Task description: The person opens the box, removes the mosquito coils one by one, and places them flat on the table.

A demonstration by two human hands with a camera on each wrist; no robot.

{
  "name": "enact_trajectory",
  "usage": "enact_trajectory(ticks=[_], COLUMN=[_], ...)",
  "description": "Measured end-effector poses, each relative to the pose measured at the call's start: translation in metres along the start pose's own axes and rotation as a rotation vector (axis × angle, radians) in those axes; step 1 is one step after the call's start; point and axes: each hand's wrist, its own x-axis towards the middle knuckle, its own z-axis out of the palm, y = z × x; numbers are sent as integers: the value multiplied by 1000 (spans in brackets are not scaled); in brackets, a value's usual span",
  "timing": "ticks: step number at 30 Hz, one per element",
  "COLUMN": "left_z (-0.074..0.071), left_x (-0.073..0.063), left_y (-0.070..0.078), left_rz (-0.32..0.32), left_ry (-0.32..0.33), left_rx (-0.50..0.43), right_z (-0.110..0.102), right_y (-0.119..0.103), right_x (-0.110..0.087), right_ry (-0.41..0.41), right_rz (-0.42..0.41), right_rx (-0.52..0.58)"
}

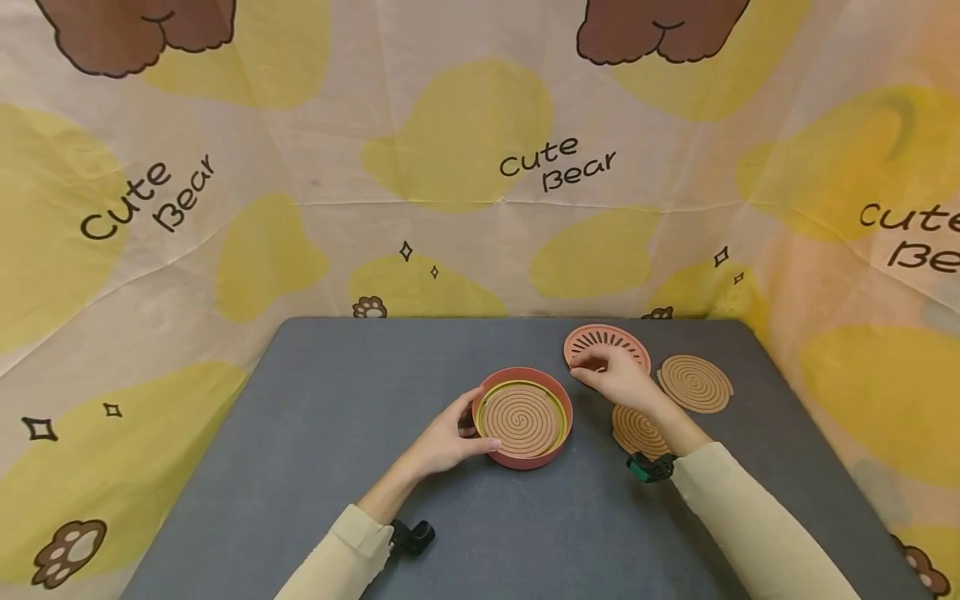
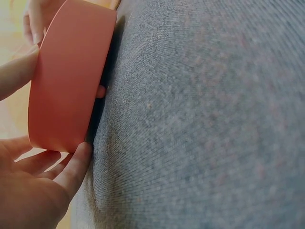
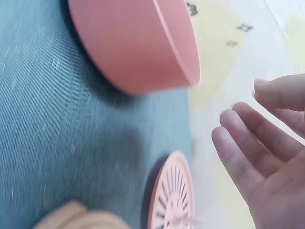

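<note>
My left hand (image 1: pixel 438 437) holds a round red mosquito coil box (image 1: pixel 521 462) at its left side, thumb over the front rim. Inside the box lies a brown spiral mosquito coil (image 1: pixel 521 421) within a yellow-green ring (image 1: pixel 564 408). In the left wrist view the fingers wrap low around the box's red wall (image 2: pixel 71 76), by a small foot underneath. My right hand (image 1: pixel 618 379) hovers right of the box, over the slotted pink lid (image 1: pixel 600 335). The right wrist view shows its fingers (image 3: pixel 233 152) loosely bent with nothing between them, apart from box and lid.
Two more brown coils lie on the right of the grey table (image 1: pixel 360 383): one coil (image 1: pixel 695 384) beside the lid, another coil (image 1: pixel 636 427) partly under my right forearm. A printed cloth (image 1: pixel 450 133) hangs behind the table and along its sides.
</note>
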Motion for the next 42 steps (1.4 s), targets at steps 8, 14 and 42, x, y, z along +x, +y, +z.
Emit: enact_trajectory(ticks=[8, 14, 42], left_z=[-3, -2, -1], left_x=[7, 7, 2], left_y=[-15, -15, -17], left_rz=[-10, -1, 11], left_ry=[11, 5, -31], left_rx=[24, -6, -38], right_z=[16, 29, 93], right_y=[-20, -26, -28], right_x=[13, 19, 33], right_ry=[-78, -113, -189], right_rz=[-68, -65, -125], right_rx=[20, 11, -61])
